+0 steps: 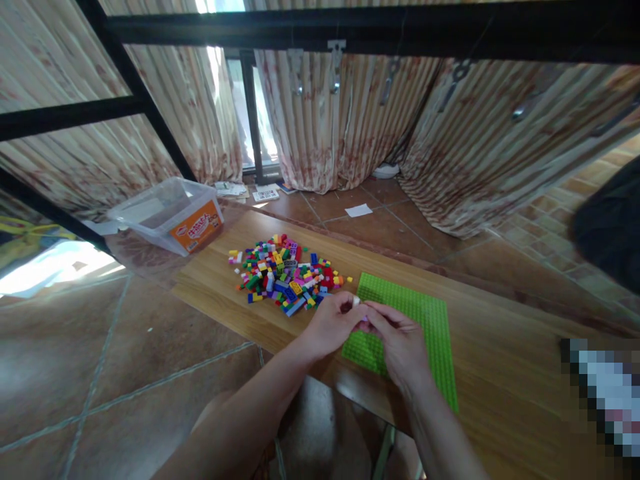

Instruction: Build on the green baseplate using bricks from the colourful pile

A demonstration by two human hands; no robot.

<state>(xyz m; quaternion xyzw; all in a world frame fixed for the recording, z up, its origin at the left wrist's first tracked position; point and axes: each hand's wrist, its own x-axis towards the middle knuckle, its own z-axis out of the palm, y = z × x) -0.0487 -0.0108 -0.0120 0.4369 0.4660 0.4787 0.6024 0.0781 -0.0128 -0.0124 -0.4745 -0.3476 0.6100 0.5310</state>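
My left hand (333, 321) and my right hand (400, 333) meet above the left part of a green studded baseplate (437, 333). Between the fingertips of my left hand shows a small white brick (356, 301). A small pinkish-purple brick (365, 319) is pinched where the two hands come together, partly covered by fingers. Whether the two bricks are joined I cannot make out. Both hands are closed. Just to the left, a heap of loose, many-coloured toy bricks (287, 273) lies on the wooden table (500, 333).
A clear plastic bin (150, 217) with an orange label stands beyond the table's left end. A pixelated object (610, 393) lies at the right. Papers (359, 211) lie on the tiled floor before the curtains (330, 127). A dark frame bar (320, 30) crosses the top.
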